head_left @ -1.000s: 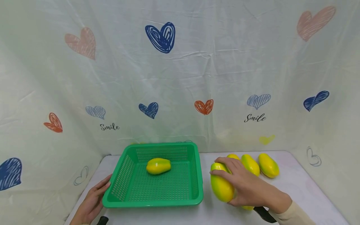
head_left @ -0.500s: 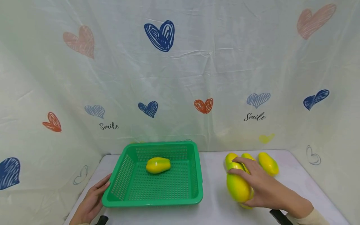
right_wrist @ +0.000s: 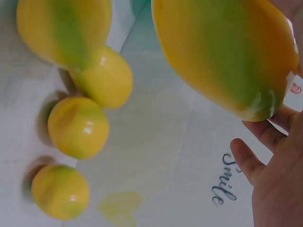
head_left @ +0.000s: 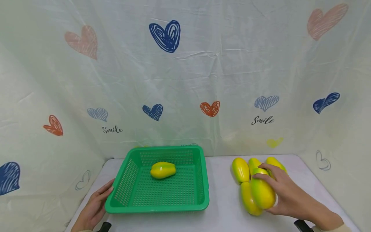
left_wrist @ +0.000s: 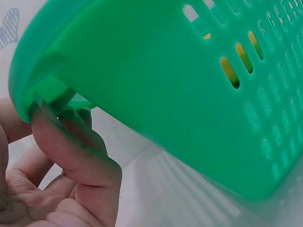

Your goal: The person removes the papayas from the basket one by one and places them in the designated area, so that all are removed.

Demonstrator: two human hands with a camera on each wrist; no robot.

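My right hand [head_left: 285,195] grips a yellow-green papaya [head_left: 263,190], which in the head view covers part of another papaya [head_left: 248,199]. The right wrist view shows the held papaya [right_wrist: 227,56] between thumb and fingers, off the table surface. At the left, my left hand [head_left: 94,204] holds the side rim of a green plastic basket [head_left: 156,210]. Seen from the left wrist, the fingers [left_wrist: 78,156] curl under that rim. One papaya [head_left: 163,170] lies on its side inside the basket, towards the back.
Behind the right hand, more papayas lie on the white table [head_left: 220,193]: one at the left [head_left: 240,170], one partly hidden in the middle [head_left: 253,163] and one at the right [head_left: 275,162]. A curtain [head_left: 185,80] printed with hearts hangs behind the table.
My right hand has carried the papaya rightward, from near the basket to over the other papayas, uncovering the ones on the left. The left hand and basket have stayed in place.
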